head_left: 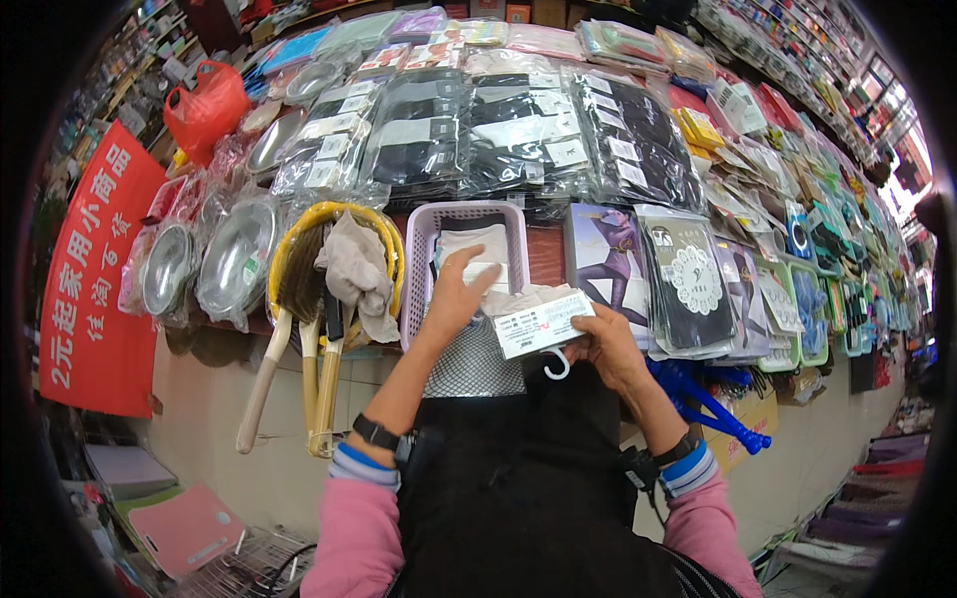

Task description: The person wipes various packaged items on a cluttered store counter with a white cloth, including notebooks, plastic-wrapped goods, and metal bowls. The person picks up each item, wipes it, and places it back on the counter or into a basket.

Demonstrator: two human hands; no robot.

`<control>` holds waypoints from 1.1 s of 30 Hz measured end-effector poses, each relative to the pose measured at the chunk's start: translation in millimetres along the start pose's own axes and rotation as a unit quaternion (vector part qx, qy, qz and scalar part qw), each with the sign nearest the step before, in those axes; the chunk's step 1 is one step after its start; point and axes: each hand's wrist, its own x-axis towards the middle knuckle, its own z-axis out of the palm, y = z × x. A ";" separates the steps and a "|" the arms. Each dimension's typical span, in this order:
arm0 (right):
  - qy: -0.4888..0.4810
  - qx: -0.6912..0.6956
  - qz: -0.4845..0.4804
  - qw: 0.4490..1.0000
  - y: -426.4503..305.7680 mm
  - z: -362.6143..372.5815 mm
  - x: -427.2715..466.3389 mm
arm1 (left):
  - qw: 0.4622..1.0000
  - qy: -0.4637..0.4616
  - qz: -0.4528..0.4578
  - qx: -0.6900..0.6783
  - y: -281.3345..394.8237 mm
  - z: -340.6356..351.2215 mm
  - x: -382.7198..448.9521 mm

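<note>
My right hand (609, 347) grips the edge of a white printed header card (542, 327) with a white plastic hook (555, 364) at its lower end. Beige fabric (523, 298) shows at the card's upper edge. Fingers spread, my left hand (452, 299) hovers over a lavender plastic basket (413, 276) and seems to hold nothing. Inside the basket lie flat pale and dark packs (472, 238), partly hidden by that hand. Below it, a piece with a fine net pattern (478, 366) spans the basket's near side; its lower part is close to my black apron.
Left of the basket, brushes (303, 288) and a grey cloth (359, 261) fill a yellow-rimmed container (280, 250). Packaged hosiery (609, 261) lies to the right. Bagged dark garments (516, 127) cover the table behind. Blue plastic rods (718, 418) jut out below the right edge.
</note>
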 end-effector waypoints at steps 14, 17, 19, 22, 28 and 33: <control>-0.045 0.007 0.093 0.995 -53.3 7.4 -15.7 | 0.852 -0.104 0.301 0.416 82.3 36.1 -55.9; -0.050 0.043 0.058 0.996 -55.6 7.1 -25.0 | 0.923 -0.068 0.236 0.295 74.3 28.1 -49.0; -0.038 0.071 0.032 0.996 -49.9 0.7 -32.5 | 0.966 -0.064 0.144 0.204 72.1 20.5 -43.2; 0.018 0.027 -0.034 0.999 -32.1 -17.6 -38.4 | 0.989 -0.087 -0.002 0.115 72.6 -1.1 -39.4; 0.053 0.079 -0.001 0.995 27.5 -41.8 -40.4 | 0.980 -0.067 -0.089 -0.162 84.1 -21.0 -43.8; -0.118 0.155 0.014 0.981 54.4 -23.4 -25.5 | 0.947 -0.059 -0.093 -0.302 102.8 -29.6 -49.6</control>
